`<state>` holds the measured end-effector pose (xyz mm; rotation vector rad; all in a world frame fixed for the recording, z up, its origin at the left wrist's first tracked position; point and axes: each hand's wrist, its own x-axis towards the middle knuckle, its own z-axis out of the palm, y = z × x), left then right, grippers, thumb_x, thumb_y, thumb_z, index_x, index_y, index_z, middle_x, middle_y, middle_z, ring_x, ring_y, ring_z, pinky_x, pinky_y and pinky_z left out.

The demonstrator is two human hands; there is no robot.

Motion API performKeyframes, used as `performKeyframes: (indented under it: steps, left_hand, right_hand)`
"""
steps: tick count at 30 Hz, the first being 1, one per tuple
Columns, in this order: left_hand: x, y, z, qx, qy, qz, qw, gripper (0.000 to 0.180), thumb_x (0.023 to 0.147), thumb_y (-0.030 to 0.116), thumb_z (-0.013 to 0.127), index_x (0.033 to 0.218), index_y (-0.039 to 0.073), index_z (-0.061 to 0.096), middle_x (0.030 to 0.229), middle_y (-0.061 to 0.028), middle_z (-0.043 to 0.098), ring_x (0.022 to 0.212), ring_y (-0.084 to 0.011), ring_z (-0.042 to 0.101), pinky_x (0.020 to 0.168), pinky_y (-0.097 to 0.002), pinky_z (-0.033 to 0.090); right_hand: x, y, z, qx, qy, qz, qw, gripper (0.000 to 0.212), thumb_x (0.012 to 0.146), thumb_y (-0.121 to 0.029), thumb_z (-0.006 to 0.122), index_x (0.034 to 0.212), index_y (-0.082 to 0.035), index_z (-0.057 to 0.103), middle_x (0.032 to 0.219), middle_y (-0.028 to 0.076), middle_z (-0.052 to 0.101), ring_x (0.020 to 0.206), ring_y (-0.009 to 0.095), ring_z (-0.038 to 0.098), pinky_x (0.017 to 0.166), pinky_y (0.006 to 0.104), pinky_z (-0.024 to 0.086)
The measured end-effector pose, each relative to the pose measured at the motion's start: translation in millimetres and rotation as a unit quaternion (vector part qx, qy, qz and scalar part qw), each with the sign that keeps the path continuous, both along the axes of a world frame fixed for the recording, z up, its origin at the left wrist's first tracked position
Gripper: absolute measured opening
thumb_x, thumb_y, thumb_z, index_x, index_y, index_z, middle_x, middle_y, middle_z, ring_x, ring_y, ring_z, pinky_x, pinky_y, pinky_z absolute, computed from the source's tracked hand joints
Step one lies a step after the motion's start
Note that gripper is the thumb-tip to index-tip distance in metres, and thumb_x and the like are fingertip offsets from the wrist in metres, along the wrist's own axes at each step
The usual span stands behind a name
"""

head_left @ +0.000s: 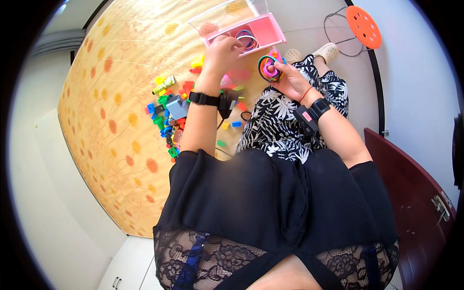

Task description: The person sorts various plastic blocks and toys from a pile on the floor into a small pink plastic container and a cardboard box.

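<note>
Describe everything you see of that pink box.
The pink rectangular plastic-looking box sits open and angled near the view's upper edge. A divider separates its compartments; thin multicoloured rings lie in the left one. A clear panel, perhaps its lid, extends behind it. The left hand reaches over its left side; contact is unclear.

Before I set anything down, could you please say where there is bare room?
The yellow cloth is bare left of the toy pile, as is the right compartment of the pink box. It is crowded around the left forearm and where rings lie by the left hand.
</note>
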<state>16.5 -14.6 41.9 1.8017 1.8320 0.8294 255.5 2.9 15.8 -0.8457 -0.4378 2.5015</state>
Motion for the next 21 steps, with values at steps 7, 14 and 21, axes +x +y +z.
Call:
performKeyframes:
  steps: [7,14,21]
  left_hand:
    - [47,-4,-7,-0.097,-0.141,-0.039,0.985,0.023,0.079,0.012,0.068,0.098,0.002,0.062,0.082,-0.0101,0.066,0.079,-0.0213,0.064,0.071,-0.0325,0.051]
    - [58,-15,-14,-0.051,-0.169,-0.024,0.984,0.015,0.077,0.007,0.065,0.091,0.002,0.059,0.081,-0.0118,0.066,0.078,-0.024,0.066,0.068,-0.0333,0.051]
    - [64,-25,-13,-0.036,-0.148,0.021,0.988,0.017,0.076,0.005,0.065,0.091,0.001,0.059,0.081,-0.0122,0.065,0.077,-0.0251,0.065,0.068,-0.0335,0.051]
  right_hand:
    - [6,2,-6,0.026,0.017,0.026,0.999,0.041,0.091,-0.027,0.06,0.127,-0.011,0.047,0.114,0.003,0.055,0.107,0.018,0.054,0.094,0.0375,0.045]
    - [5,2,-10,-0.001,0.041,0.0,0.999,0.039,0.094,-0.028,0.057,0.126,-0.007,0.048,0.116,0.006,0.056,0.107,0.017,0.055,0.092,0.0356,0.046]
    - [2,2,0,-0.009,0.012,0.005,1.0,0.034,0.093,-0.022,0.058,0.122,-0.006,0.049,0.109,0.006,0.057,0.1,0.017,0.057,0.089,0.0377,0.048]
